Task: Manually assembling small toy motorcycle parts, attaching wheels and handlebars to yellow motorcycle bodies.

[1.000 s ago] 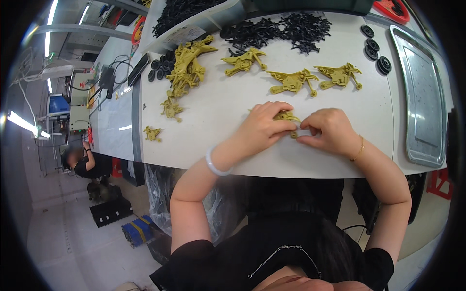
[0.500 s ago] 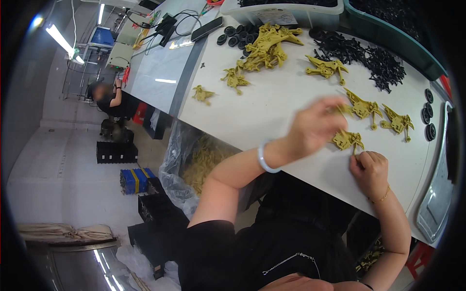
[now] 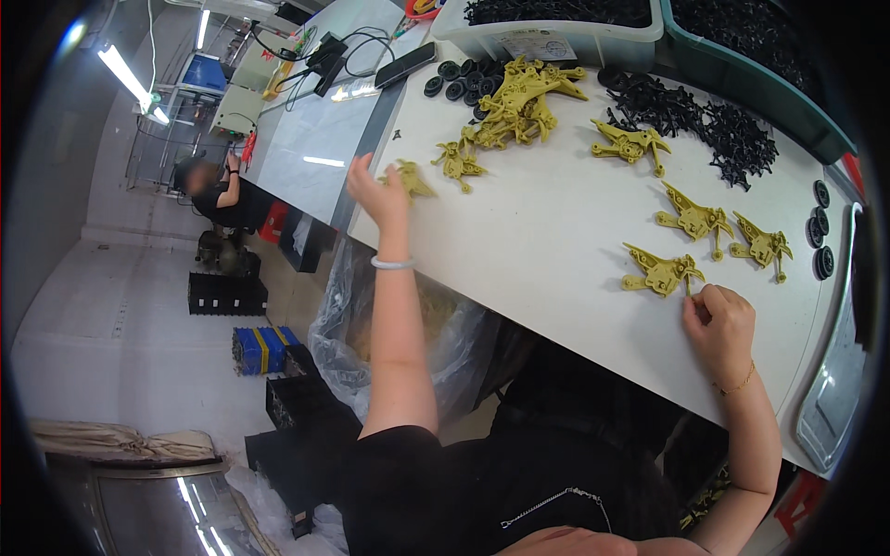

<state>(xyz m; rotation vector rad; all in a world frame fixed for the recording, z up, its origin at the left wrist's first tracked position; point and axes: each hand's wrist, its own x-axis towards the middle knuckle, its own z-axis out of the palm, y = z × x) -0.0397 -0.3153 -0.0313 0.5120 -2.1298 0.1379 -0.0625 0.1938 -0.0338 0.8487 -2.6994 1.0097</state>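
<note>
- Fingers of the left hand [image 3: 378, 193] are loosely spread, reaching at a small yellow part [image 3: 411, 177] near the white table's [image 3: 556, 250] left edge.
- Right hand [image 3: 721, 320] fingers curl, pinching the tail of a yellow plastic assembly [image 3: 660, 272].
- Two similar yellow assemblies [image 3: 728, 232] lie just beyond it.
- Farther back sit a yellow parts pile [image 3: 519, 97] and black parts [image 3: 705, 120].

Hidden or cut off
Metal tray [image 3: 828, 408]: clipped by right rim. Green bin [image 3: 769, 79] and grey bin [image 3: 556, 37]: tops cut off. Left hand [image 3: 380, 193]: covers part of yellow piece [image 3: 411, 178].
</note>
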